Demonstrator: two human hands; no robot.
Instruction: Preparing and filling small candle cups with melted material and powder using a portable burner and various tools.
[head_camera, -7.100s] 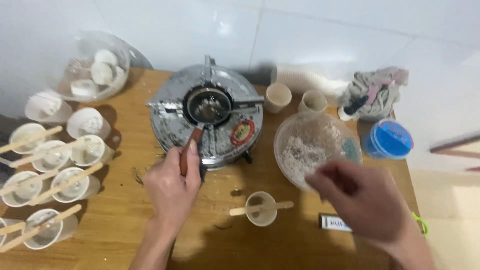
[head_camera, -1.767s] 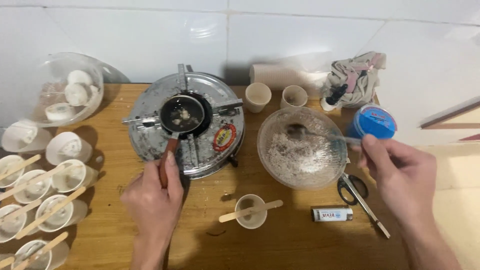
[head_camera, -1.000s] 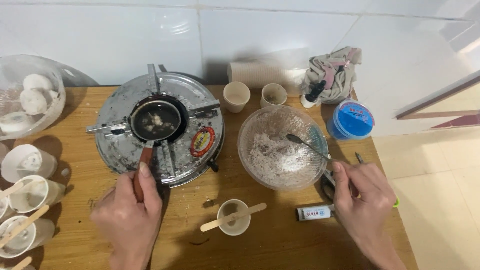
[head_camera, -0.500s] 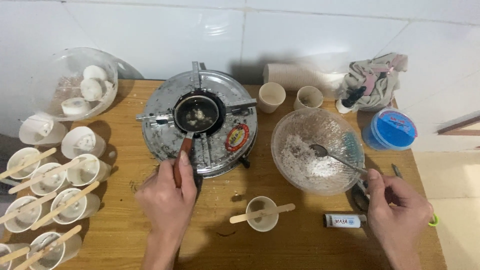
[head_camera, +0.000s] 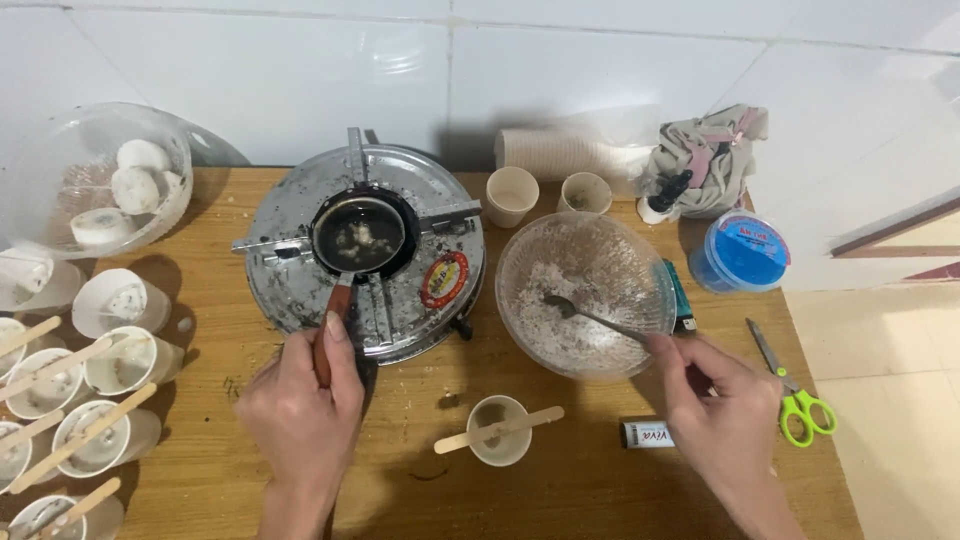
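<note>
Left hand (head_camera: 300, 400) grips pan handle (head_camera: 328, 330) — right hand (head_camera: 725, 410) pinches spoon (head_camera: 590, 317).

The brown wooden counter (head_camera: 600, 500) is showing a warm orange-brown grain under pale tan paper cups (head_camera: 510, 195). The round silver metal stove (head_camera: 290, 290) is wearing grey scorch marks and a red oval sticker (head_camera: 444, 279), while the small black pan (head_camera: 358, 235) is showing a reddish-brown handle (head_camera: 335, 305). The clear glass bowl (head_camera: 585, 290) is looking dusted white. The blue plastic tub (head_camera: 738, 252) is sitting near scissors with bright green handles (head_camera: 800, 410).
</note>
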